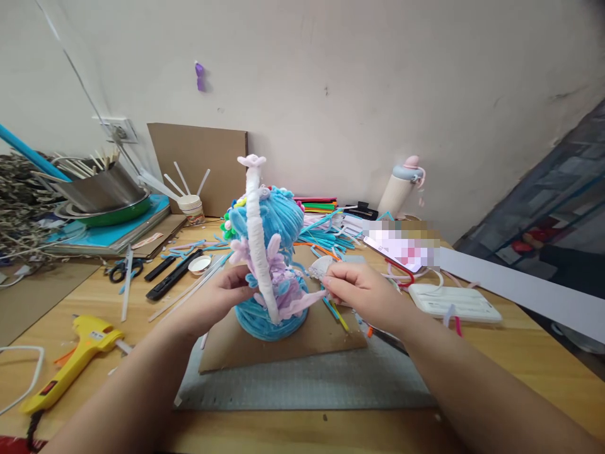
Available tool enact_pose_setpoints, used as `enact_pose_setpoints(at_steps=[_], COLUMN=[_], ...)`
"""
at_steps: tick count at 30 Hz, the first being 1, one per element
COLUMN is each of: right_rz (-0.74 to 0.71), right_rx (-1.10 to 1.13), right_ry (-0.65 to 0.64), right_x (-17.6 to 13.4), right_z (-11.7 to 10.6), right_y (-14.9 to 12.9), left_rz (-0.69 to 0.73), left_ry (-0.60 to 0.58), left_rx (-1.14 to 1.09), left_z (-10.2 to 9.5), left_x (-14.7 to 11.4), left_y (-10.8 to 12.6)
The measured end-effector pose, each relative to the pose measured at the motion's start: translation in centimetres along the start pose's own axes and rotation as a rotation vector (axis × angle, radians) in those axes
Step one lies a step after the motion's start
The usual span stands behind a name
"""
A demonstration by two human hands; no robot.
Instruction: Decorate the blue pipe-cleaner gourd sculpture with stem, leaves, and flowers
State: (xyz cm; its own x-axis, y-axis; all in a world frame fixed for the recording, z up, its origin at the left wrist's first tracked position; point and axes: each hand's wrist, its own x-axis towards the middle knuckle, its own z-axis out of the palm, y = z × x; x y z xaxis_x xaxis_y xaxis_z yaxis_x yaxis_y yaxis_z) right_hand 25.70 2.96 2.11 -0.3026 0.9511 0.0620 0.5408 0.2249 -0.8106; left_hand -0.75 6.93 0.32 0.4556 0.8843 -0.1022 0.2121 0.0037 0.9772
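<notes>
A fuzzy pipe-cleaner figure (269, 318), mostly light blue with lilac parts and small flowers, stands upright in front of me. A thick white wrapped stem (255, 233), topped by a pale pink flower, runs up its near side. My left hand (227, 295) grips the figure's left side at mid-height, some fingertips hidden behind the lilac parts. On the other side, my right hand (357, 290) is closed in a pinch at the tip of a lilac pipe-cleaner tail (302, 304) sticking out to the right. A sheer whitish fan-shaped piece (320, 267) shows right beside those fingertips.
Beneath the figure lie cardboard (236, 356) and a grey cutting mat (302, 384). A yellow glue gun (85, 353), scissors (123, 270) and a black cutter (172, 277) are left. A phone (394, 252), white case (454, 302), bottle (399, 189) and loose pipe cleaners (331, 238) lie right and behind.
</notes>
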Motion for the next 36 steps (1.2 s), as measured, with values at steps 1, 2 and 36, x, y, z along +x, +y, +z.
enact_pose_setpoints(at_steps=[1, 2, 36], right_rz=[0.012, 0.02, -0.232], right_rx=[0.005, 0.012, -0.157], right_ry=[0.017, 0.032, 0.097], right_x=[0.0, 0.0, 0.7], right_z=[0.0, 0.1, 0.4], right_y=[0.0, 0.1, -2.0], left_rz=[-0.002, -0.005, -0.039], left_ry=[-0.003, -0.005, -0.089], left_rx=[0.009, 0.022, -0.101], left_z=[0.0, 0.1, 0.1], left_x=[0.0, 0.1, 1.6], left_y=[0.1, 0.3, 1.0])
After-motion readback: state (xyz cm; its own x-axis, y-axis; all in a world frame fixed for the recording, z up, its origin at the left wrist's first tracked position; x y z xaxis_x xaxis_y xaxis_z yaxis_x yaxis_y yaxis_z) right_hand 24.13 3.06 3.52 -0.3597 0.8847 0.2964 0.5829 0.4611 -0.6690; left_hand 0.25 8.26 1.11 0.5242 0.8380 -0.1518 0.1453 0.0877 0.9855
